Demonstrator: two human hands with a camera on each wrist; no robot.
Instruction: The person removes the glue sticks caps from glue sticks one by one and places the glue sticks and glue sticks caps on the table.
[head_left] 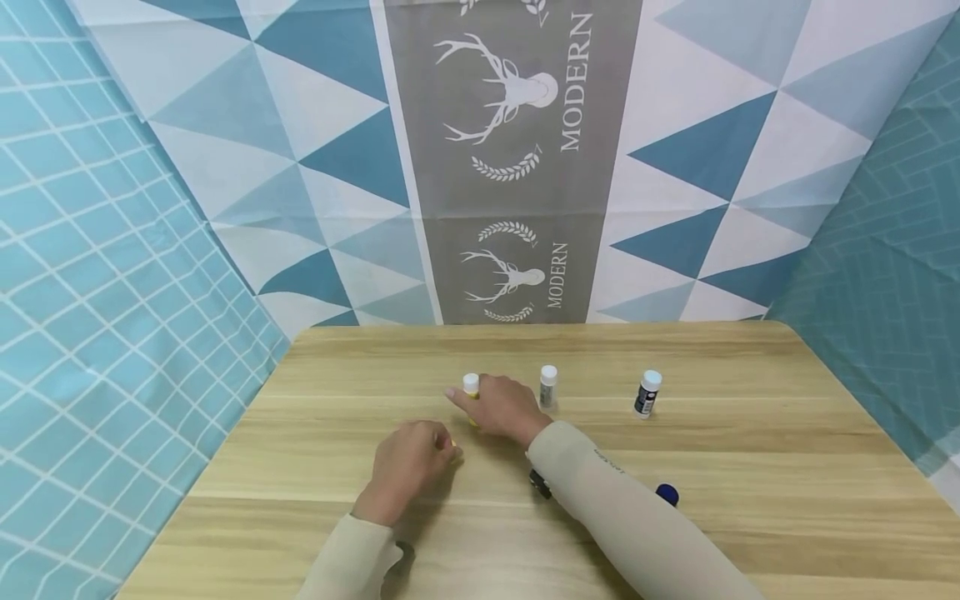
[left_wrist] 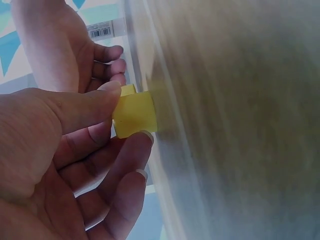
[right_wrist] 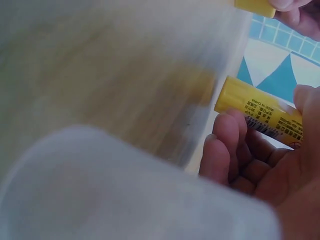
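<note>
My right hand point(head_left: 506, 408) holds a yellow glue stick point(right_wrist: 262, 111) upright on the table, its white top point(head_left: 470, 382) showing beside the thumb. In the right wrist view its printed label and barcode face the camera. To the left and nearer the table's front, my left hand point(head_left: 411, 468) pinches a small yellow cap point(left_wrist: 136, 115) between thumb and fingertips. The cap is low, at or just above the tabletop, and apart from the glue stick; whether it touches the wood I cannot tell.
A clear, white-topped glue stick point(head_left: 548, 387) stands just right of my right hand. Farther right is another with a dark label point(head_left: 647, 395). A dark blue round piece point(head_left: 667, 494) lies beyond my right sleeve point(head_left: 630, 500). Patterned cloth point(head_left: 517, 192) hangs behind the wooden table point(head_left: 360, 367).
</note>
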